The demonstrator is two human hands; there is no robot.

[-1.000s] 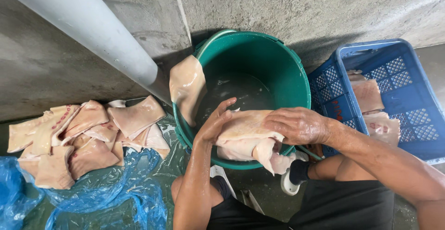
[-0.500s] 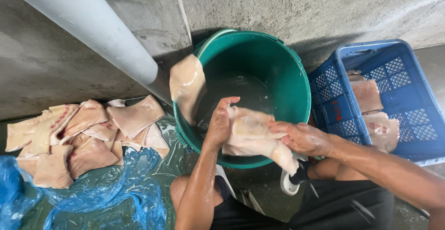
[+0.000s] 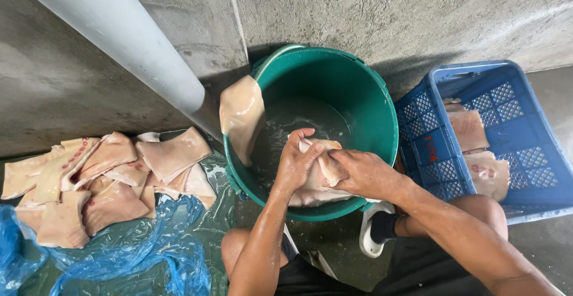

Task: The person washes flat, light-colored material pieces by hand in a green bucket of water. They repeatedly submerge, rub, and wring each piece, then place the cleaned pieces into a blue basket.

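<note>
Over the near side of a green bucket [image 3: 370, 99] of water, both my hands grip one pale slab of pork skin [image 3: 319, 182]. My left hand [image 3: 295, 165] clasps its upper left part. My right hand [image 3: 361, 173] holds its right side, fingers pressed into the fold. The slab's lower edge rests on the bucket's near rim. Another pale slab [image 3: 242, 114] hangs draped over the bucket's left rim.
A pile of pork skin slabs [image 3: 101, 176] lies on blue plastic sheeting [image 3: 149, 254] at the left. A blue crate [image 3: 507, 129] at the right holds more slabs [image 3: 468, 129]. A grey pipe [image 3: 119, 33] slants down the concrete wall. My knees and a white sandal [image 3: 373, 227] are below the bucket.
The slab was stretched out flat across the near rim; my hands have since drawn together and bunched it up higher over the water.
</note>
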